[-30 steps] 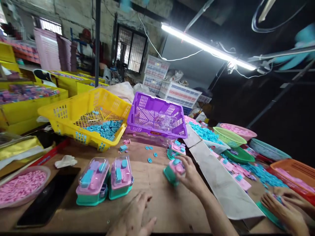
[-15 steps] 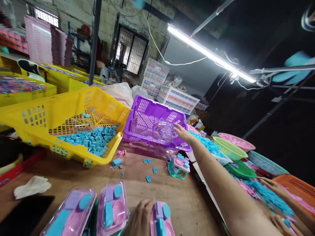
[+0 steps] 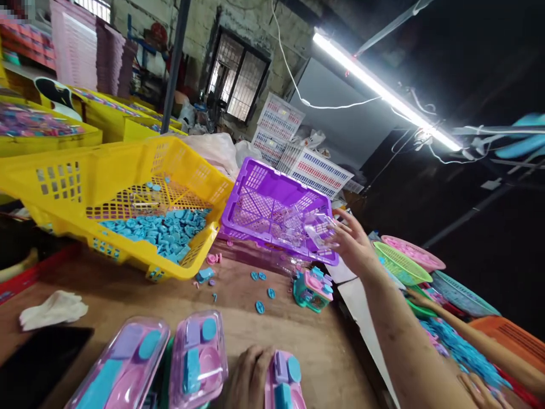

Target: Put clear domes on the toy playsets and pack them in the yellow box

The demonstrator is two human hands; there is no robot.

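Observation:
My right hand (image 3: 355, 247) is at the right end of the purple basket (image 3: 279, 241), its fingers closed on a clear plastic cover (image 3: 316, 232). At the bottom, my left hand (image 3: 251, 376) has its fingers curled against the left edge of a pink toy case (image 3: 269, 397) with purple and blue parts; its thumb is hidden. No clear cover shows on this case. Left of that hand stand two similar toy cases under clear covers, a nearer one (image 3: 199, 363) and a larger-looking one (image 3: 123, 363). More clear covers lie in the purple basket.
A yellow basket (image 3: 213, 241) holds small blue parts. Loose blue discs (image 3: 259, 307), a small toy house (image 3: 313, 289), a white glove (image 3: 53, 309) and a dark flat object (image 3: 46, 363) lie on the table. At right, a co-worker's arms reach among colored baskets (image 3: 464, 292).
My right hand has drawn a clear cover up from the purple basket, moving slightly right. My left hand stays by the pink case. The view has shifted a little.

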